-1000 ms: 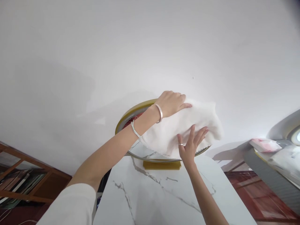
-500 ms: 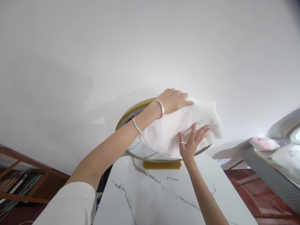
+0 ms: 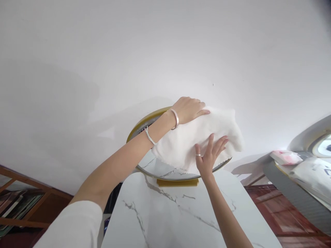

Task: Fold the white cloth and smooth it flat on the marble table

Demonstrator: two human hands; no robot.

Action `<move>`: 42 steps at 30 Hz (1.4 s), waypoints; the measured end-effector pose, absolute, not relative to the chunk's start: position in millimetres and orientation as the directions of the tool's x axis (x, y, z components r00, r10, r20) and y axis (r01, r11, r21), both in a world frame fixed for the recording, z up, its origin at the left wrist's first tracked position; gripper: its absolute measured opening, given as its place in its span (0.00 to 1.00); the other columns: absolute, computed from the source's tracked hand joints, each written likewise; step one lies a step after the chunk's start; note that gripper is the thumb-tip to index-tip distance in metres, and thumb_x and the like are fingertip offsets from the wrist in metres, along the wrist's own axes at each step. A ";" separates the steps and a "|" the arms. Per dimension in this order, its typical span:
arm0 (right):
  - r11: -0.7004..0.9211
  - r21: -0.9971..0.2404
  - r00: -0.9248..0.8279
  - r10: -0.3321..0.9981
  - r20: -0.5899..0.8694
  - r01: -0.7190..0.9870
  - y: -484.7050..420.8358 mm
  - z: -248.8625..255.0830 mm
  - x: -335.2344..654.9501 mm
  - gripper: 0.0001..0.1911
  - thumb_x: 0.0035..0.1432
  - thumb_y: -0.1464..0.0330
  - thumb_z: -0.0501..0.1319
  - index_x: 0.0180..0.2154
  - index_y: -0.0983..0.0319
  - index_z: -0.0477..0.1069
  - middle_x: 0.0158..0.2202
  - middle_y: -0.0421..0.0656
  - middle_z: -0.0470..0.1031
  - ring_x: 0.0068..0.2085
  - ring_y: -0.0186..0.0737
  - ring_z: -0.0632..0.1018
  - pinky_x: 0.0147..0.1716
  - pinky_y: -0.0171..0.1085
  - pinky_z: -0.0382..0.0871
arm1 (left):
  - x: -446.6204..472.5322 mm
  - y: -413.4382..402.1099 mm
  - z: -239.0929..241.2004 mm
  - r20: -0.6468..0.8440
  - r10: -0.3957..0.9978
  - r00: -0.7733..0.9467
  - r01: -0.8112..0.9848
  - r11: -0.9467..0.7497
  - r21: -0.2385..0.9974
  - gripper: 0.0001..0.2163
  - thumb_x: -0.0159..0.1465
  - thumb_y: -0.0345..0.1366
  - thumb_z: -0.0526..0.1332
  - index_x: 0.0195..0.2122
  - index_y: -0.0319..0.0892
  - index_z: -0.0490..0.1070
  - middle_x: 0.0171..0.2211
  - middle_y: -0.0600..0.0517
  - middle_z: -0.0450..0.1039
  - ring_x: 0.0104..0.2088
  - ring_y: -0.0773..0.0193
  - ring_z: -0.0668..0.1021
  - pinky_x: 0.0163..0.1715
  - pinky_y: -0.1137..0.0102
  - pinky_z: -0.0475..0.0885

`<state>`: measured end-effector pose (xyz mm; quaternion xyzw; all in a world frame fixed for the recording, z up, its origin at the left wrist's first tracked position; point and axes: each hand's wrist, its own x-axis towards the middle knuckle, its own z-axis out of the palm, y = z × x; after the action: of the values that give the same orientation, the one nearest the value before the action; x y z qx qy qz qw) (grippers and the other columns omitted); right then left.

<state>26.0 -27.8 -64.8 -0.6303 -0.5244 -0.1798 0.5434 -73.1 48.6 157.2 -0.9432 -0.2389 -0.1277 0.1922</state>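
Head view: a white cloth point(image 3: 178, 148) lies draped over the oval mirror point(image 3: 150, 163) at the centre of the frame, covering much of its glass and sagging beyond its right side. The left hand point(image 3: 190, 110) is at the cloth's upper edge, fingers bent over the top, the thumb lying on the front; the fingertips are hidden, so how firmly they grip I cannot tell. Just below and to the right, the right hand point(image 3: 210, 155) is spread wide, its fingers apart and pressed against the cloth's front without closing on it; a ring point(image 3: 198, 155) circles the thumb. Under the mirror, its yellow base point(image 3: 177, 182) rests on a marbled table point(image 3: 165, 217) at bottom centre. Books point(image 3: 19, 205) fill a wooden shelf point(image 3: 38, 220) at lower left; a pink-and-white pack point(image 3: 286, 157) sits at right.
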 end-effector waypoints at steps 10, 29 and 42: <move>0.232 -0.133 0.039 0.371 0.928 0.964 -7.0 -25.1 -20.5 0.37 0.64 0.59 0.53 0.68 0.51 0.37 0.70 0.46 0.25 0.68 0.63 0.38 0.60 0.69 0.34 | -181.2 42.4 110.9 0.729 0.311 0.610 0.567 -0.814 -0.127 0.19 0.72 0.40 0.45 0.60 0.44 0.62 0.56 0.47 0.71 0.54 0.62 0.74 0.52 0.65 0.70; 0.020 -0.376 0.369 0.149 0.917 0.927 -5.6 12.4 37.9 0.29 0.65 0.54 0.47 0.62 0.59 0.59 0.61 0.53 0.59 0.62 0.58 0.59 0.58 0.68 0.38 | -92.0 23.7 117.0 0.693 0.285 0.662 0.636 -0.704 -0.318 0.17 0.71 0.43 0.47 0.55 0.47 0.69 0.48 0.47 0.75 0.45 0.59 0.75 0.43 0.63 0.64; 0.494 0.272 -0.474 0.347 0.809 0.826 26.3 -4.9 -100.7 0.28 0.65 0.64 0.49 0.66 0.50 0.49 0.68 0.40 0.51 0.69 0.46 0.46 0.65 0.56 0.39 | -277.8 16.8 -11.5 0.749 0.658 -0.073 0.681 -0.516 0.520 0.20 0.71 0.45 0.45 0.51 0.42 0.72 0.47 0.46 0.77 0.47 0.56 0.78 0.43 0.63 0.75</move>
<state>-100.7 26.3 -4.9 -0.3718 -0.7889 -0.3388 0.3531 -277.8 16.8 -11.5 -0.6806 -0.4918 -0.5429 0.0104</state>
